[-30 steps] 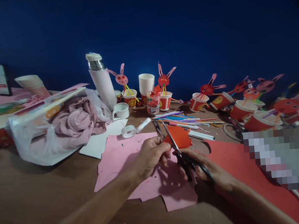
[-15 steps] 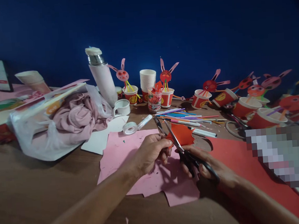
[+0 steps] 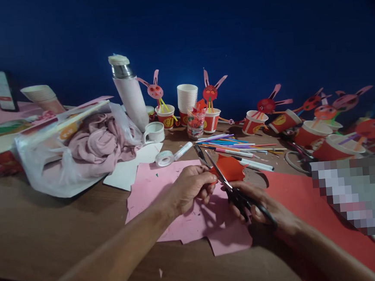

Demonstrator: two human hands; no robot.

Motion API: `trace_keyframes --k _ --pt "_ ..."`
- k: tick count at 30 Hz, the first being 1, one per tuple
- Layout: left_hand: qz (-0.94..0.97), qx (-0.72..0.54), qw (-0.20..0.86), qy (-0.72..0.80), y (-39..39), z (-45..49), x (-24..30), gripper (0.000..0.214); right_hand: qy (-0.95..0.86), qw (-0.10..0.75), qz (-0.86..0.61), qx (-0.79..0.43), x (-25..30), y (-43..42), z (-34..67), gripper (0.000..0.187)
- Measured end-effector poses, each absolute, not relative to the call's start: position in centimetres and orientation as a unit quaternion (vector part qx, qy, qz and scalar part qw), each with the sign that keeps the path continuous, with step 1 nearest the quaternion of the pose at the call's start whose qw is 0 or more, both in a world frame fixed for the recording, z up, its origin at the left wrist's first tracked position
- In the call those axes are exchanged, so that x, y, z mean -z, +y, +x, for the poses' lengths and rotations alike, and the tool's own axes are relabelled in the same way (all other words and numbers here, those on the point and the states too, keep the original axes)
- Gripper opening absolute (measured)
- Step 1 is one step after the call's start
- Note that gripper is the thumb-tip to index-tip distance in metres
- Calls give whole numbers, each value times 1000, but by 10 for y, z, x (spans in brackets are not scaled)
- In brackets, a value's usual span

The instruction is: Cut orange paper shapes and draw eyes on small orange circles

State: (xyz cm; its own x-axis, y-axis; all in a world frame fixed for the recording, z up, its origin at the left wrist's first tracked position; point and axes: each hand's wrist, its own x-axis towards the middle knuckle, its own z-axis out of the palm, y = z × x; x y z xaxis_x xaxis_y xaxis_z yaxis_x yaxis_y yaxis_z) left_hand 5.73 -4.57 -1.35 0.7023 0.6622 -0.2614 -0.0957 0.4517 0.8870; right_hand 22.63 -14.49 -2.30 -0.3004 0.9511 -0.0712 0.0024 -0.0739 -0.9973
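Observation:
Black-handled scissors (image 3: 232, 191) are in my right hand (image 3: 265, 203), fingers through the loops, with the blades pointing up and to the left. My left hand (image 3: 196, 185) is closed in a pinch on a small bit of red paper (image 3: 214, 182) beside the blades. Just behind the scissors is a larger orange-red paper piece (image 3: 231, 168) with a jagged edge; I cannot tell whether it joins the pinched bit. Under both hands, pink paper (image 3: 164, 181) with uneven cut edges lies on the brown table, sprinkled with tiny scraps.
Behind my hands are coloured sticks and markers (image 3: 240, 147), a tape roll (image 3: 164, 158) and a white mug (image 3: 154, 132). Paper cups with rabbit figures (image 3: 212, 119) line the blue wall. A plastic bag (image 3: 47, 169) sits left; red paper (image 3: 296, 201) lies right.
The view has shifted slightly, so most things appear a little to the right. Both hands keep nearly the same pose, with the scissors still beside the pinched paper.

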Motion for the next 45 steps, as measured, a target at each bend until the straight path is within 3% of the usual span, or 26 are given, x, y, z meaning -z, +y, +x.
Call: trace_keyframes --k 45 --pt "465 -217 805 298 -44 54 9 10 -494 412 -493 -586 20 -145 222 61"
